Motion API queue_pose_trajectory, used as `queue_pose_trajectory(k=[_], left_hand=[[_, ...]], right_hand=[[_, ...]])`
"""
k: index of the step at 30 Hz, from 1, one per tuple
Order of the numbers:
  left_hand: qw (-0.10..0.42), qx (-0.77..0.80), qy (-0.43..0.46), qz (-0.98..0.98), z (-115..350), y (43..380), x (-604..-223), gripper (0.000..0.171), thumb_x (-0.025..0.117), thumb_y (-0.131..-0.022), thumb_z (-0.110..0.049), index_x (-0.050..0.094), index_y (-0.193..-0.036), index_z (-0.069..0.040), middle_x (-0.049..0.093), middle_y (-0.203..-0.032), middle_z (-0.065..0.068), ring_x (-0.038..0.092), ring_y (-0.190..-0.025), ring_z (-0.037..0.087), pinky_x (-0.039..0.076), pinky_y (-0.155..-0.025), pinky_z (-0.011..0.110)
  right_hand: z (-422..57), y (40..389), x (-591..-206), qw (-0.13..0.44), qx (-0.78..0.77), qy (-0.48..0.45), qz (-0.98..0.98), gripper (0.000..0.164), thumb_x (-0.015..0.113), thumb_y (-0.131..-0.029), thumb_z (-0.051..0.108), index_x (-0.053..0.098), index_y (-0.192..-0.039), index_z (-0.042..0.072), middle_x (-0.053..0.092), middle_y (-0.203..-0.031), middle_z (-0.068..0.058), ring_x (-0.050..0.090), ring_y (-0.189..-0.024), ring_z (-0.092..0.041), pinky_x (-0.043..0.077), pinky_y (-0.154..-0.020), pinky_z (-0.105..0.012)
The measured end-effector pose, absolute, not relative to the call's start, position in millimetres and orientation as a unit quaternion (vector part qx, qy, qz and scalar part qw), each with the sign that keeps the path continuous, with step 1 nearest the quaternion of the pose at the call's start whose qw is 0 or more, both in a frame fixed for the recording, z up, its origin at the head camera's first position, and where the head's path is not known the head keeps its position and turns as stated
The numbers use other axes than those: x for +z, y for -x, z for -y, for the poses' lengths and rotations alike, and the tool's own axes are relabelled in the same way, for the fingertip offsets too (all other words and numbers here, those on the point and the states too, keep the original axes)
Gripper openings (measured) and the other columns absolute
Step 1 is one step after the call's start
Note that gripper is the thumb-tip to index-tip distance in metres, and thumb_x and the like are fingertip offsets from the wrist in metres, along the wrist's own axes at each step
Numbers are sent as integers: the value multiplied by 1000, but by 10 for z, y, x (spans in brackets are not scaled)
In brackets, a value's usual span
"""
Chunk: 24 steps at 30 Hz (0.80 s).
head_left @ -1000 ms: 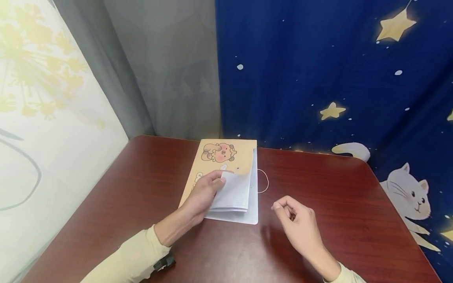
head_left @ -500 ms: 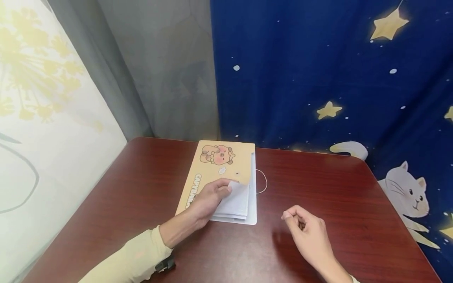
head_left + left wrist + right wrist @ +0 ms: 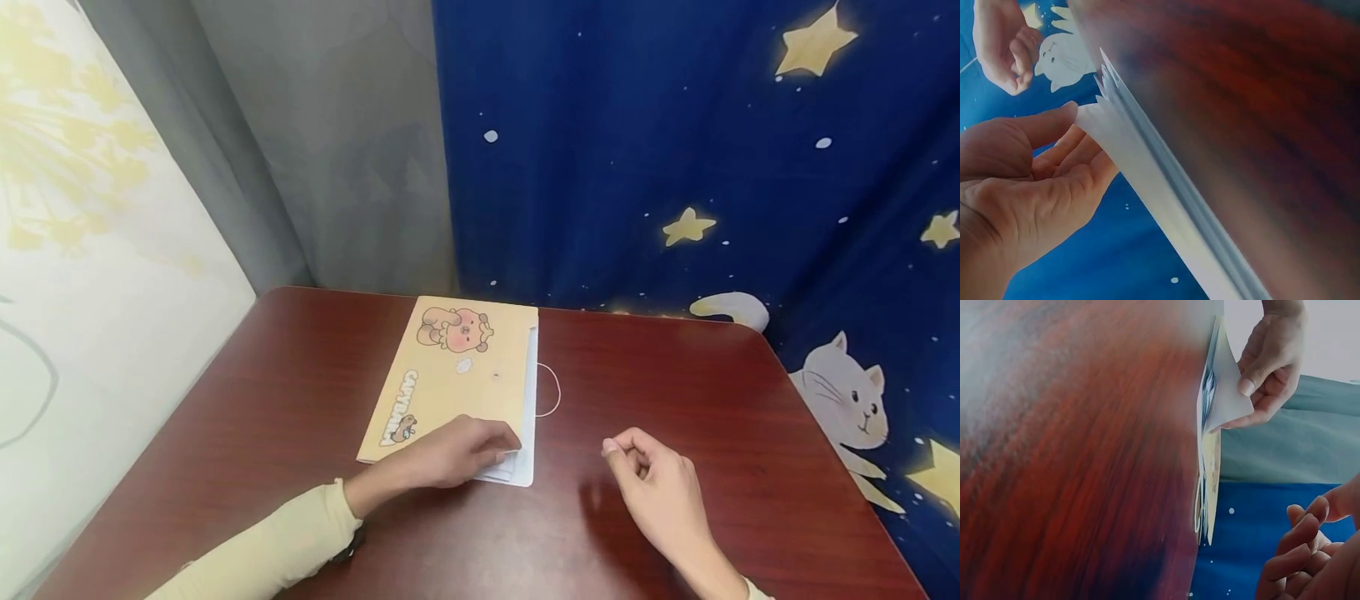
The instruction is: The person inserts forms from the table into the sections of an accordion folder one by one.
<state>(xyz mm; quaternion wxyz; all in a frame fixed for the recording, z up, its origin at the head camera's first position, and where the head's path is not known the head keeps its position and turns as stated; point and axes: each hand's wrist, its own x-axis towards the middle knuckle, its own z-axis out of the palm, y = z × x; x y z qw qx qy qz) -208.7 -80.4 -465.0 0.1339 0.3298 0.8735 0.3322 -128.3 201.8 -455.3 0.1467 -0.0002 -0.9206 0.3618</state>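
Note:
A yellow notebook (image 3: 442,392) lies on the brown table, printed with a cartoon capybara and pale lettering. My left hand (image 3: 461,454) is at its lower right corner. Seen from the left wrist, thumb and fingers pinch the lifted corner of the cover (image 3: 1141,169), whose white inner side shows, with layered sheets beside it. White paper edges (image 3: 498,475) peek out under the hand in the head view. To the right, my right hand (image 3: 663,492) hovers over the table, fingers loosely curled and holding nothing.
A thin cord loop (image 3: 558,390) sticks out from the notebook's right edge onto the brown table (image 3: 315,358). Behind the table hang a grey curtain (image 3: 337,167) and a blue curtain (image 3: 585,167) with stars and a cat. A pale patterned surface (image 3: 90,292) rises at the left.
My left hand has brought the lifted corner down and toward me, so more of the yellow cover lies flat and less white paper shows. The right hand has shifted slightly right.

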Motion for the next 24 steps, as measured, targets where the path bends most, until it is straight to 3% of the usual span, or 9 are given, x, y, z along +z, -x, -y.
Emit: queue_pose_trajectory(k=[8,17,21,24], left_hand=[[119,254,-367,-887,766,2063,-4615,17,70,-101,-16,76,-117,-17,77,-106,-8,62,-89,4,52,-85,20],[89,185,-388,-899,683,2059,-4630,26,86,-86,-17,76,-110,-21,74,-94,-9,57,-78,5,49,-75,18],[66,131,-402,-904,632,2033,-4603,24,90,-80,-18,71,-95,-21,63,-76,-8,53,-71,9,44,-64,20],[44,89,-411,-906,600,2004,-4593,27,92,-79,-22,66,-89,-21,58,-72,-8,54,-70,10,45,-62,24]], right_hand=[[-1998,1281,-4530,140,356,1,924,18,69,-103,34,70,-86,30,48,-55,13,36,-43,-3,34,-46,-26],[-1993,1280,-4515,135,351,8,927,18,69,-103,35,69,-86,30,49,-56,13,38,-45,-3,35,-48,-25],[-1995,1266,-4509,131,339,9,932,18,69,-103,37,69,-86,31,54,-61,14,43,-49,-2,36,-52,-23],[-2002,1244,-4509,126,323,0,938,14,70,-102,36,71,-88,32,59,-69,17,49,-57,0,38,-57,-22]])
